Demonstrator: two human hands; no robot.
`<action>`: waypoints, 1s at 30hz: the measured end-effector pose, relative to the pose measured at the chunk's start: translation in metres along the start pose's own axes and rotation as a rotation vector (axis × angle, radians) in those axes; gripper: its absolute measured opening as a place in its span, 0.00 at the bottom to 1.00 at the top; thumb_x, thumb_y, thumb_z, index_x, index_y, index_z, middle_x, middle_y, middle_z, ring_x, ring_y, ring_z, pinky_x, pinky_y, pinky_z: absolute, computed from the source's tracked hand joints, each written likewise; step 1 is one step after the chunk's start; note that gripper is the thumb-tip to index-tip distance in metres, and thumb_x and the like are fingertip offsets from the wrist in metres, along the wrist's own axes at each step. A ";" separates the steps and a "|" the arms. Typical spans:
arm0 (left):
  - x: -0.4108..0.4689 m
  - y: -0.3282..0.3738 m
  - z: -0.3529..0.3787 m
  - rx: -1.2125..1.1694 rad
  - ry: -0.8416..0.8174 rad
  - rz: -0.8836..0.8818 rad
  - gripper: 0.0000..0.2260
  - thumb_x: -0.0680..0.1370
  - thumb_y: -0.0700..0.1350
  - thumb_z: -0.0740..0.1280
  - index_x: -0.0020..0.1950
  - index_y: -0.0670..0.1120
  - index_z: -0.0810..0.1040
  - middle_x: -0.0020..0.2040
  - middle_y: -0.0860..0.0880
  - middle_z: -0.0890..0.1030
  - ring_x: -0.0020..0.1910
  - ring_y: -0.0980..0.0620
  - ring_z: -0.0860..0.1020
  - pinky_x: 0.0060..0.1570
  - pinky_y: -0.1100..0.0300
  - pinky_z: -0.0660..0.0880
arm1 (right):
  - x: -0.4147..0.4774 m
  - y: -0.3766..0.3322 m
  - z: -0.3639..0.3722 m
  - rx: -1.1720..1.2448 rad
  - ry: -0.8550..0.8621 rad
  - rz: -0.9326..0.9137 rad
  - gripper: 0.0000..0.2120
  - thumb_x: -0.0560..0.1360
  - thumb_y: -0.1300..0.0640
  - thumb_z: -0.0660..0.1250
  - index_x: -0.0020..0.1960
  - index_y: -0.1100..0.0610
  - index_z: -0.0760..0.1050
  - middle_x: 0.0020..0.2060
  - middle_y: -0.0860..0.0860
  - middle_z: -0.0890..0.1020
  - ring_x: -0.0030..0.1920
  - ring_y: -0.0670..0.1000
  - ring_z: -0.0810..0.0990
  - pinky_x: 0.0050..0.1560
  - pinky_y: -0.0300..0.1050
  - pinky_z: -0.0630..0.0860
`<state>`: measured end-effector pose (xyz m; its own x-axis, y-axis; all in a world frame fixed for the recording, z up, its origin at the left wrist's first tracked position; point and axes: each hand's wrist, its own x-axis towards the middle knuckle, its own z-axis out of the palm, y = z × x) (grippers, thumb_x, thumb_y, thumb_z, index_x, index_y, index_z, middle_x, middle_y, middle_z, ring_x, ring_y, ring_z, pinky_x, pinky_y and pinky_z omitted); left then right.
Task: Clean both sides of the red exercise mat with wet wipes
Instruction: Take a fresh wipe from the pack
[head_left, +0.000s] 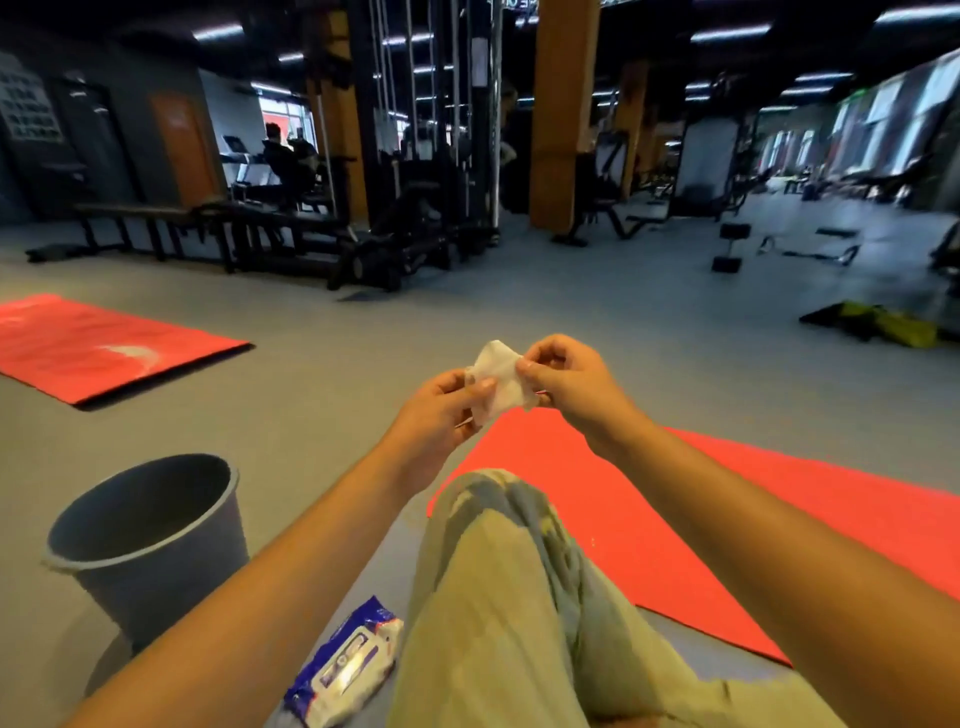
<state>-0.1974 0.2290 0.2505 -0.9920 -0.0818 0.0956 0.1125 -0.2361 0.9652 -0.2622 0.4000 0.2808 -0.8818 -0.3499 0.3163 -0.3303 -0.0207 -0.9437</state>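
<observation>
1. At the left edge of the frame, a second red mat lies flat on the grey floor, with a pale smear on its surface.
2. At lower left stands a grey bin, upright and open-topped. From here only its dark inner wall shows.
3. Just right of the bin, a blue-and-white pack of wet wipes lies on the floor against the person's trouser leg. Its print is too blurred to read.
4. At frame centre, the left hand is raised in front of the bent knee, thumb and curled fingers pinching the lower left edge of a white wipe.
5. The right hand faces it, fingers curled, thumb and forefinger pinching the wipe's right edge. The wipe is held between the two hands, partly folded.
6. The red exercise mat lies flat on the floor under and to the right of the hands, running to the right edge of the frame.
7. At upper right, well apart, a dark dumbbell sits on the floor.
</observation>
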 end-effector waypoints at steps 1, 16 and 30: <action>0.006 0.002 0.013 -0.004 -0.022 0.002 0.13 0.82 0.41 0.69 0.67 0.40 0.77 0.52 0.47 0.84 0.46 0.55 0.83 0.41 0.65 0.78 | -0.001 -0.004 -0.015 -0.002 0.008 -0.005 0.05 0.77 0.65 0.70 0.46 0.57 0.76 0.39 0.53 0.79 0.39 0.51 0.79 0.38 0.45 0.78; 0.114 -0.079 0.068 -0.163 -0.099 -0.105 0.20 0.82 0.47 0.69 0.68 0.34 0.77 0.58 0.44 0.83 0.58 0.49 0.80 0.60 0.54 0.74 | 0.046 0.063 -0.094 -0.119 0.259 0.168 0.13 0.72 0.73 0.64 0.45 0.58 0.82 0.39 0.61 0.84 0.30 0.51 0.78 0.32 0.43 0.76; 0.219 -0.217 -0.016 -0.001 0.142 -0.326 0.08 0.80 0.34 0.69 0.56 0.45 0.81 0.49 0.47 0.84 0.44 0.53 0.83 0.40 0.64 0.79 | 0.125 0.259 -0.054 -0.034 0.104 0.504 0.09 0.75 0.69 0.63 0.47 0.61 0.81 0.35 0.54 0.81 0.32 0.48 0.78 0.36 0.42 0.77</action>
<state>-0.4380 0.2473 0.0580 -0.9582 -0.1359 -0.2519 -0.2081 -0.2733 0.9391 -0.4761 0.4020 0.0809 -0.9627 -0.2131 -0.1669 0.1348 0.1575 -0.9783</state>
